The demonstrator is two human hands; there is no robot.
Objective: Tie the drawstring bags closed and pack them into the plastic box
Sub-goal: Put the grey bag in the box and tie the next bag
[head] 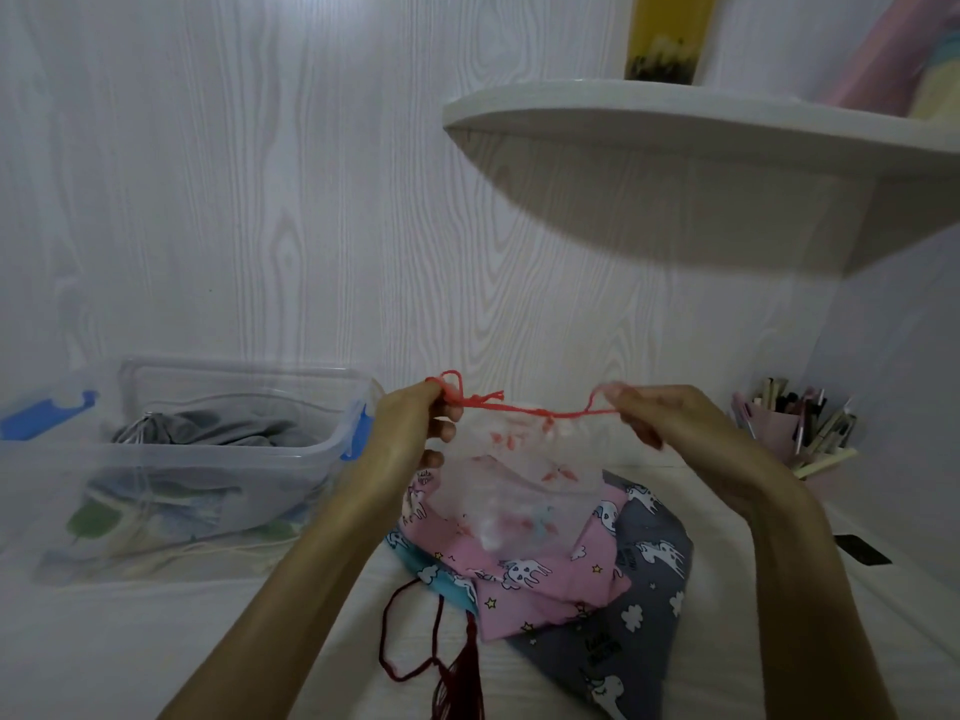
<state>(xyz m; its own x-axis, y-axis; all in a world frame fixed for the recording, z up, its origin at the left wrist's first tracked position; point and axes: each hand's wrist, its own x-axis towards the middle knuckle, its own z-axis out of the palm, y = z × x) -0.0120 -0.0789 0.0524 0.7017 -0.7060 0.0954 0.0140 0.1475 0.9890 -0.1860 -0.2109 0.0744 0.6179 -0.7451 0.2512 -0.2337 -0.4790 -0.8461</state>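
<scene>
- Forearms fill the near foreground, both reaching in over the white surface (571,683).
- Sheer bag (519,491) with red prints hangs in mid-air between the hands, above the fabric pile, right of the plastic box (208,449).
- Red drawstring (540,409) is stretched roughly level across the bag's mouth, a small knot showing near the left end.
- Left hand (415,423) pinches the looped end of the cord, fingers curled tight round it.
- Right hand (660,423) pinches the other end; motion blur hides the fingertips, but the cord clearly ends in that pinch.
- My read: step in hand is cinching and knotting this bag. Mouth looks only partly gathered.
- To do it well: pull both ends evenly and straight outward so the channel gathers without bunching to 1 side; keep tension while crossing the ends; seat the knot hard against the gathers.
- Thin mesh likely snags or tears if jerked, so steady pull.
- Under the bag: pink unicorn bag (545,579), grey unicorn bag (639,605), a teal one mostly hidden, still to do.
- Dark red tassel cord (457,667) trails off the pile toward the viewer.
- Box sits open at left, blue latches, grey bag (208,431) already inside on top of others.
- Far right: pen holder (789,433); corner shelf (675,122) overhead.
</scene>
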